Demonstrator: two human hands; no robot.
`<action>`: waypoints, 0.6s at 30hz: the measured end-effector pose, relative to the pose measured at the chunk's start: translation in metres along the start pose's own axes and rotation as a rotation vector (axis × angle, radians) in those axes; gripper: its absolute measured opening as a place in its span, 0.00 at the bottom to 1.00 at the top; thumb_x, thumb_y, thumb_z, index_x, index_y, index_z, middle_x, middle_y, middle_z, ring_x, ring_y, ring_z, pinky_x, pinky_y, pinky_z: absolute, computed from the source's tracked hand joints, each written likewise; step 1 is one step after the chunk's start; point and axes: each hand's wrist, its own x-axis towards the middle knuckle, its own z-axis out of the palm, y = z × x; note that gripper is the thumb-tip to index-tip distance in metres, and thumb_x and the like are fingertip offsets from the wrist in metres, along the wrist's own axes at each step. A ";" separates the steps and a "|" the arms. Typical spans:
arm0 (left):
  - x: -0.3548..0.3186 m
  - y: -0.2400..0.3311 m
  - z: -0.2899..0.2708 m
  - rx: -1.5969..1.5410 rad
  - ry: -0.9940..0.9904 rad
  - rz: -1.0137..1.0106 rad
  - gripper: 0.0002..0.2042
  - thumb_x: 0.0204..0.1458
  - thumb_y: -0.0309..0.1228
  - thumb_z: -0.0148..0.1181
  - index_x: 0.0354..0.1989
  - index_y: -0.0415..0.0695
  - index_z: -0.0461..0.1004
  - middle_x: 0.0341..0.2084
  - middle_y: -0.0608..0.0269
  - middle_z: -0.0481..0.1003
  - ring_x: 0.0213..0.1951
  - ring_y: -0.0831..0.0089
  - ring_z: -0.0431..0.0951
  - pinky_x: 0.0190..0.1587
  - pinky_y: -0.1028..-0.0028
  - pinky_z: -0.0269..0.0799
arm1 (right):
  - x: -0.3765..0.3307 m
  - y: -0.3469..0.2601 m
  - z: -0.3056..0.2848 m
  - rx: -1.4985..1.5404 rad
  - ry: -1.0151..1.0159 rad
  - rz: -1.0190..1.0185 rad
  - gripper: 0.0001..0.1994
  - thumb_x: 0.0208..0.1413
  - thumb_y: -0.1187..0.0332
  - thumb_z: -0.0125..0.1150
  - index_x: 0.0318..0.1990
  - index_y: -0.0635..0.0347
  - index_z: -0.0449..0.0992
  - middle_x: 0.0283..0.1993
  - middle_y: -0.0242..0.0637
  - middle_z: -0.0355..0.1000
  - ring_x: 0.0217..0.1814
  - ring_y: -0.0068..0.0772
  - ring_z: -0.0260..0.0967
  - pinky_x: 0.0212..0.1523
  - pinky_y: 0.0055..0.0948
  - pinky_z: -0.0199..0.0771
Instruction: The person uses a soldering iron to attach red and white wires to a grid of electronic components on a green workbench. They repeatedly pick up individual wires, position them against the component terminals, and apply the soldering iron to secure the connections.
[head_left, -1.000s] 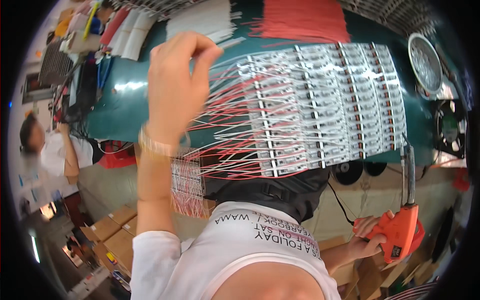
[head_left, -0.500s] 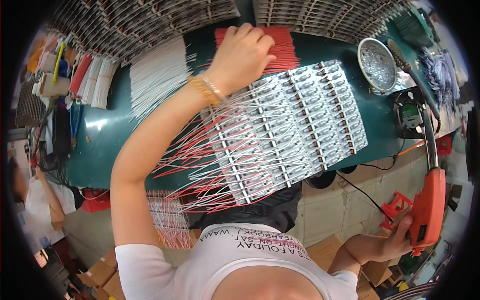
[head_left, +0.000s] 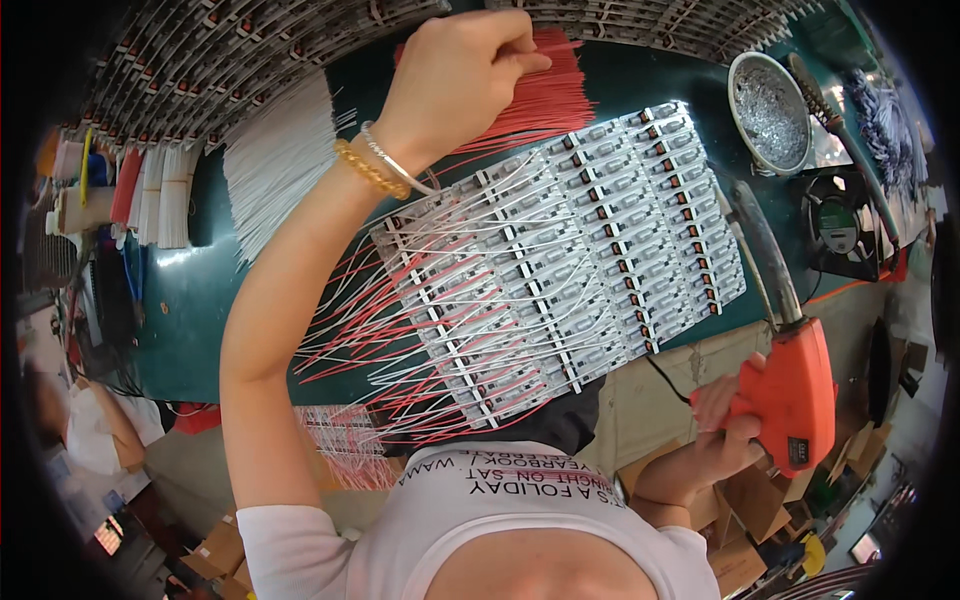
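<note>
My left hand [head_left: 462, 82] hovers over a bundle of cut red wires [head_left: 545, 95] at the far side of the bench. Its thumb and fingertips are pinched together; what they hold, if anything, is too small to make out. In my right hand [head_left: 728, 430] is a red soldering gun [head_left: 800, 385], its metal barrel pointing up beside the panel's right edge. Between my hands lies a panel of small circuit boards [head_left: 600, 240], tilted on the bench. Red and white wires [head_left: 390, 320] stick out from its left columns; the right columns bear none.
White cut wires [head_left: 280, 150] lie left of the red ones. Filled board panels [head_left: 250, 60] line the back. At right stand a metal bowl of bright scraps [head_left: 768, 112] and a black fan [head_left: 842, 225]. Another person [head_left: 105, 425] works at far left.
My right hand has brought the soldering gun left, toward the panel. My left hand has shifted slightly left and up, its fingers now pinched above the red wires.
</note>
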 end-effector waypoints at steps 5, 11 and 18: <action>-0.024 0.031 -0.018 -0.233 -0.120 -0.151 0.06 0.50 0.29 0.65 0.30 0.38 0.77 0.20 0.71 0.75 0.25 0.85 0.69 0.29 0.81 0.64 | -0.007 0.001 0.030 0.071 0.067 0.150 0.40 0.54 0.41 0.57 0.57 0.76 0.60 0.13 0.28 0.59 0.11 0.20 0.54 0.16 0.21 0.58; -0.060 0.028 0.000 -0.173 -0.164 -0.319 0.08 0.51 0.27 0.63 0.27 0.35 0.74 0.22 0.65 0.75 0.26 0.82 0.72 0.29 0.79 0.67 | -0.010 0.000 0.045 -0.049 0.040 0.301 0.44 0.51 0.37 0.56 0.55 0.77 0.60 0.13 0.26 0.58 0.11 0.18 0.53 0.16 0.19 0.56; -0.062 0.026 0.000 -0.124 -0.187 -0.227 0.07 0.48 0.26 0.65 0.25 0.37 0.73 0.20 0.61 0.74 0.24 0.72 0.73 0.28 0.74 0.67 | -0.001 0.000 0.065 -0.019 0.068 0.331 0.45 0.50 0.35 0.56 0.51 0.79 0.62 0.12 0.25 0.57 0.12 0.17 0.52 0.17 0.18 0.55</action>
